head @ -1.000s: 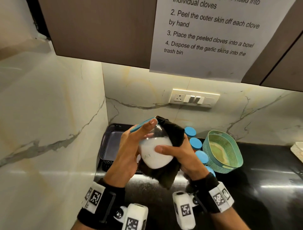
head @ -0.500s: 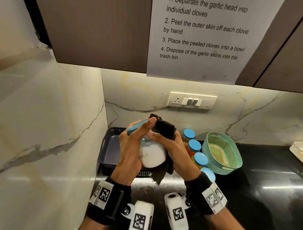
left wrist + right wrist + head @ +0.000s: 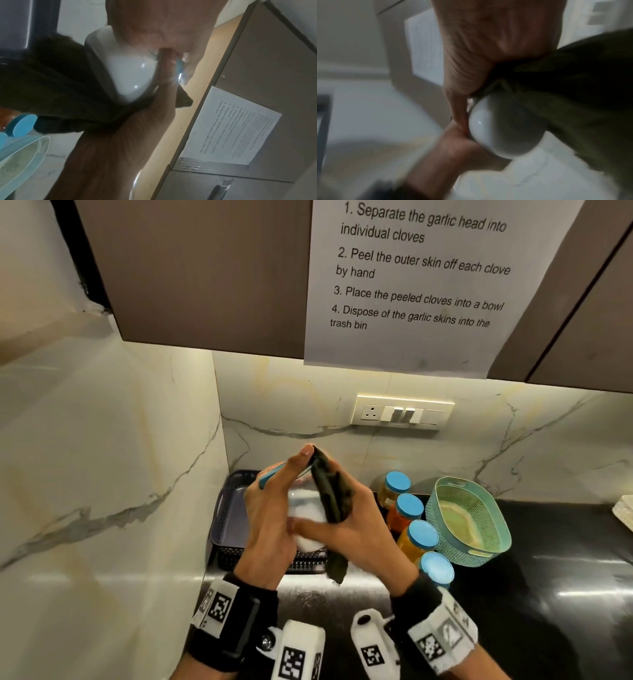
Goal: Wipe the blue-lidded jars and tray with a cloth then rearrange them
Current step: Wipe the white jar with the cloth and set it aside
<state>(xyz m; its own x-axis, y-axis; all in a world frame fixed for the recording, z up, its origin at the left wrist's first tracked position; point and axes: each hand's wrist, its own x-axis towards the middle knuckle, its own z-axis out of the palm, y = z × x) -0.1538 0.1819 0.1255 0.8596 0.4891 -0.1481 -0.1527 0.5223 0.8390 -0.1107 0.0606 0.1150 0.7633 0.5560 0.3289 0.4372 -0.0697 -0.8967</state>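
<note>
The dark tray (image 3: pixel 230 517) sits emptied in the corner, 4 blue-lidded jars (image 3: pixel 407 508) wait beside it, while left hand (image 3: pixel 270 518) fingers clasp the salt jar (image 3: pixel 306 510) aloft and right hand (image 3: pixel 356 529) fingers press the dark cloth (image 3: pixel 330 494) around it, so most wiping and rearranging seemingly remain.

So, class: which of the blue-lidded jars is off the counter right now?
The jar of white powder, gripped in the left hand and wrapped in the dark cloth; four others stand on the counter.
</note>
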